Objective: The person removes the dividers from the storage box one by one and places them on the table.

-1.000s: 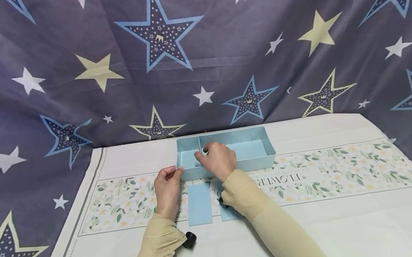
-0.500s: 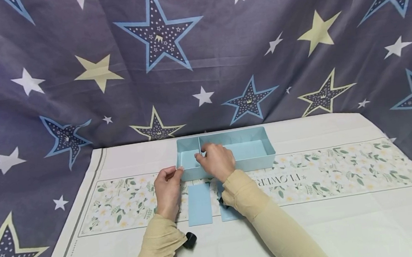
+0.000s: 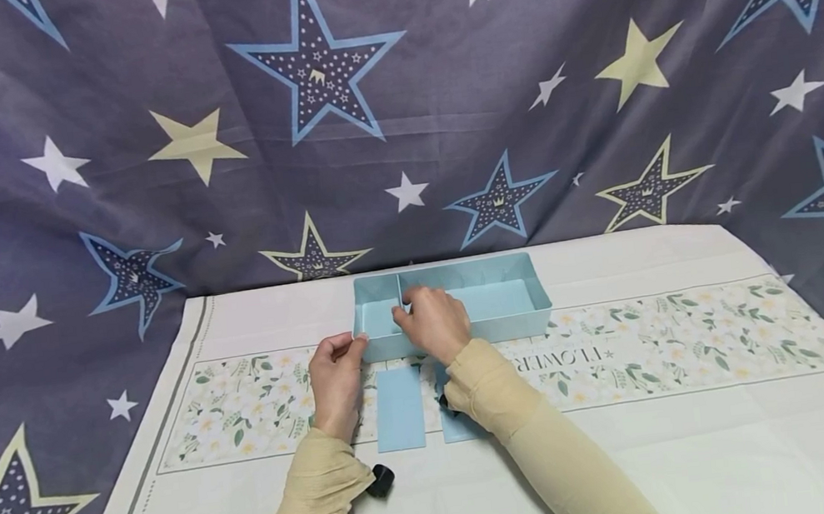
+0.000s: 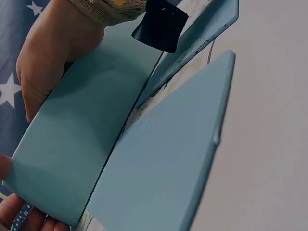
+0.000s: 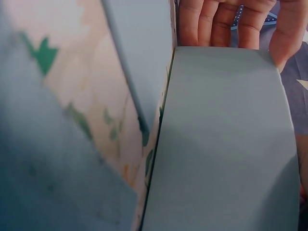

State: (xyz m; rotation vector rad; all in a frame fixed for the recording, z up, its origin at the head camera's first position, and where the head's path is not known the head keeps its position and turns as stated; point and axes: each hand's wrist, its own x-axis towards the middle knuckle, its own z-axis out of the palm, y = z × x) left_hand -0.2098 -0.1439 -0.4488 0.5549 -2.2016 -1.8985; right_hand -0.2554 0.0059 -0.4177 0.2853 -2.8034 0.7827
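Note:
A long light-blue storage box (image 3: 495, 330) with an upright divider (image 3: 399, 288) stands on the table. My left hand (image 3: 337, 386) grips the box's front left corner; the right wrist view shows its fingers (image 5: 221, 26) along the end wall and the thumb at the rim. Reaching over the front wall, my right hand (image 3: 437, 321) pinches the divider's upper edge, thumb on the left side and fingers on the right. Its fingertips are hidden behind the box wall (image 4: 82, 130) in the left wrist view. Two flat light-blue panels, a left one (image 3: 399, 409) and a right one (image 3: 459, 430), lie in front of the box.
The right forearm partly covers the right panel. Under everything lies a white tablecloth (image 3: 703, 444) with a floral strip (image 3: 678, 346). A dark star-patterned curtain (image 3: 445, 136) hangs right behind the table. Small black wrist cameras (image 3: 380, 481) stick out below the sleeves.
Almost nothing differs. The right hand's fingers have shifted very slightly at the divider, while the left hand, box and panels keep their places.

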